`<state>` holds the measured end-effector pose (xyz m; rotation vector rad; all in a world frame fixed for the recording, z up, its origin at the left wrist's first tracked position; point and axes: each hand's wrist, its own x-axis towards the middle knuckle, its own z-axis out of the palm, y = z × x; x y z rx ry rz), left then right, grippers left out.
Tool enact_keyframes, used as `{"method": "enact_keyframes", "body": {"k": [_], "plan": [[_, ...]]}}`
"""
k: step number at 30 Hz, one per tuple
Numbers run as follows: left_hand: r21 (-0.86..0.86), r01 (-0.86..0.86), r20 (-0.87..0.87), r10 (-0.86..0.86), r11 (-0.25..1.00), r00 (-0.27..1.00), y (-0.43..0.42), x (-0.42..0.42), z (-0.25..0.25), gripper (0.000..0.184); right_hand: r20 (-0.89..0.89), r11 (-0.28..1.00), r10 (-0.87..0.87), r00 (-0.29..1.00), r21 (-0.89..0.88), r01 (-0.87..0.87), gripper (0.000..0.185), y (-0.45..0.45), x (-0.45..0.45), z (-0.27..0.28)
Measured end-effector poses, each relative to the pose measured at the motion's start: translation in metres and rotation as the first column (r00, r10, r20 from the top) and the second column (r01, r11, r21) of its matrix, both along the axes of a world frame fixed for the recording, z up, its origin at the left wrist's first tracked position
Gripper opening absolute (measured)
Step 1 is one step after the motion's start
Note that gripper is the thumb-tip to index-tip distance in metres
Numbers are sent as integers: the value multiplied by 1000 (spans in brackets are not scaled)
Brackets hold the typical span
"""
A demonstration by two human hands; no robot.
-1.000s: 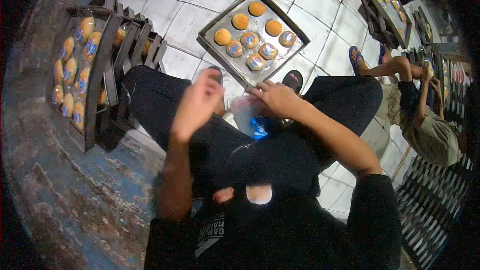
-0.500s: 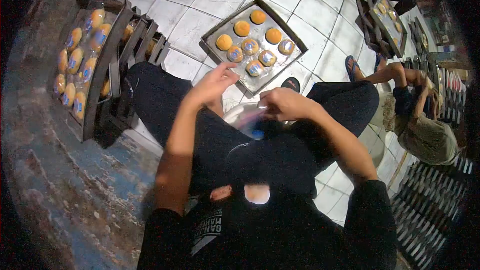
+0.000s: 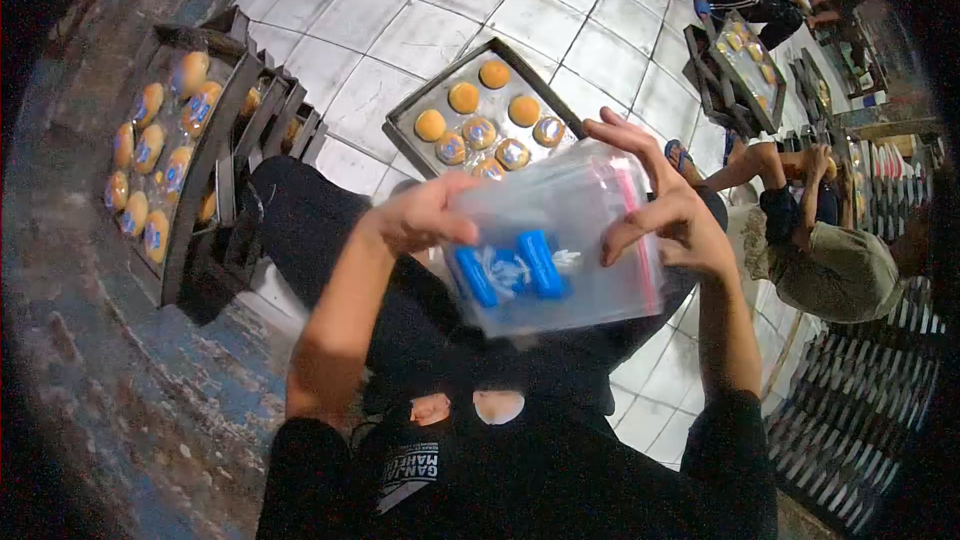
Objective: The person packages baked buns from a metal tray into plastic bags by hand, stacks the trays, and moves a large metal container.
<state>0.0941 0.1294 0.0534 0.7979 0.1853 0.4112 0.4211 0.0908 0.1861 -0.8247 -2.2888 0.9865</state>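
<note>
A stack of clear plastic bags (image 3: 590, 285) with blue printing and a pink strip along one side is spread between my hands above my lap. My left hand (image 3: 425, 215) pinches the bags' left edge between thumb and fingers. On the other side, my right hand (image 3: 665, 200) grips them near the pink strip, its thumb on the front and some fingers raised. Beyond the bags, a metal tray (image 3: 540, 77) on the floor holds round buns; some are bare, like the bun (image 3: 430, 126), and others are wrapped, like the wrapped bun (image 3: 548, 132). The bags hide the tray's near part.
To my left, a tilted tray (image 3: 205, 165) of wrapped buns leans beside stacked trays (image 3: 270, 115). Another person (image 3: 835, 265) sits at right near a tray of buns (image 3: 745, 55). Dark slatted racks (image 3: 865, 420) stand at lower right. White tiles (image 3: 440, 50) cover the floor.
The bags have come up from my lap and are now spread flat in view. My left hand has moved down onto their edge; my right hand has shifted right and opened its grip wider.
</note>
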Motion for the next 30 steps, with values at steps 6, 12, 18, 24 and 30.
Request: {"method": "enact_keyframes", "body": {"k": [6,12,18,24,30], "plan": [[-155,-464,-162,441,872,883,-57,1,25,57,-383,665,-607,696,-725,181,77,3,-4,-36],[-8,-798,-385,735,603,559,-88,15,-2,48,-185,565,-653,734,-765,309,60,-24,-67,-92],[109,-688,-219,692,718,687,-87,-20,23,47,-210,561,-627,751,-790,247,42,-16,-56,-66],[88,-643,-342,629,761,698,-69,-7,30,33,-110,590,-605,789,-728,351,40,-12,-45,-65],[-3,-835,-368,775,551,513,-67,-9,21,24,-55,482,-824,564,-590,647,30,-12,10,-84]]}}
